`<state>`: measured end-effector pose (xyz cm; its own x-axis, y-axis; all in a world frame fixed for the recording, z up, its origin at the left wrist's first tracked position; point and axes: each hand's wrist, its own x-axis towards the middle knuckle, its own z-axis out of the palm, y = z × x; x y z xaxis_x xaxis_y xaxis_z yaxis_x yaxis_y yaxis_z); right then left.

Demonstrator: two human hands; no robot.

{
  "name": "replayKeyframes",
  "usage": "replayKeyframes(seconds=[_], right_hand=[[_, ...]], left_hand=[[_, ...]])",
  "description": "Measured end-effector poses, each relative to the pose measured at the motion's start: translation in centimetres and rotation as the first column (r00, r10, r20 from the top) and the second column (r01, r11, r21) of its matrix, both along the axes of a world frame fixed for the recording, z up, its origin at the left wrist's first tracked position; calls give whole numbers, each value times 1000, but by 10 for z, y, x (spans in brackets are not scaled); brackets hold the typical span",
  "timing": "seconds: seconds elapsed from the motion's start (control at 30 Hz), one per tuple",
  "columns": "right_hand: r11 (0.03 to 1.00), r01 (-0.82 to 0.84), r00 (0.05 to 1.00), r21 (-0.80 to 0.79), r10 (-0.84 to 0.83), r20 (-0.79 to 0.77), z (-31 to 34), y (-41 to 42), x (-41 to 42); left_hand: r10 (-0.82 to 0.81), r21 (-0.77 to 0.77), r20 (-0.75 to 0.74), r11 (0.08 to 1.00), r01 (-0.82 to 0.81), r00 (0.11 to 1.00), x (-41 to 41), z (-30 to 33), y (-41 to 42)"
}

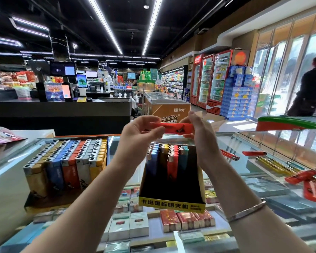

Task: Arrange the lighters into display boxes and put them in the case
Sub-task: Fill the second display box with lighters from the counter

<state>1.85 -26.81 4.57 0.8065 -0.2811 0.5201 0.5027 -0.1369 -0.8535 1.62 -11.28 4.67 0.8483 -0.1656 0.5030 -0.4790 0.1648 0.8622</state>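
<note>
A red lighter [173,128] lies level in the air between both hands, above the glass counter. My left hand [138,135] pinches its left end and my right hand [199,130] pinches its right end. Just below stands a black and yellow display box [171,203], partly filled with blue, yellow, red and teal lighters at its back. To the left sits a full display box [66,165] with rows of yellow, blue, orange and white lighters. Loose red and yellow lighters [297,177] lie on the glass at the right.
The glass case [263,179] holds cigarette packs below. A pink bag [2,136] lies at the far left. A green and red basket edge [290,123] sits on the far right. A person in black stands by the doors. Checkout counters and a freezer stand behind.
</note>
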Motion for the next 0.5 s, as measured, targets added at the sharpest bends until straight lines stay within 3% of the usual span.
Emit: replayKeyframes(seconds=[0.1, 0.17, 0.27, 0.37, 0.5], right_hand=[[994, 62, 995, -91, -68, -66, -1, -9, 6], [992, 69, 986, -108, -85, -145, -3, -17, 10], [994, 53, 974, -95, -72, -214, -7, -22, 15], [993, 38, 971, -108, -62, -232, -10, -21, 20], [991, 26, 964, -128, -59, -260, -13, -21, 23]], left_hand=[[2, -45, -12, 999, -2, 1000, 5, 3, 6], [-22, 8, 3, 1000, 22, 1000, 6, 5, 8], [-92, 221, 101, 973, 68, 991, 3, 4, 6], [-66, 486, 301, 869, -94, 951, 2, -3, 0], [-57, 614, 429, 751, -245, 902, 3, -11, -4]])
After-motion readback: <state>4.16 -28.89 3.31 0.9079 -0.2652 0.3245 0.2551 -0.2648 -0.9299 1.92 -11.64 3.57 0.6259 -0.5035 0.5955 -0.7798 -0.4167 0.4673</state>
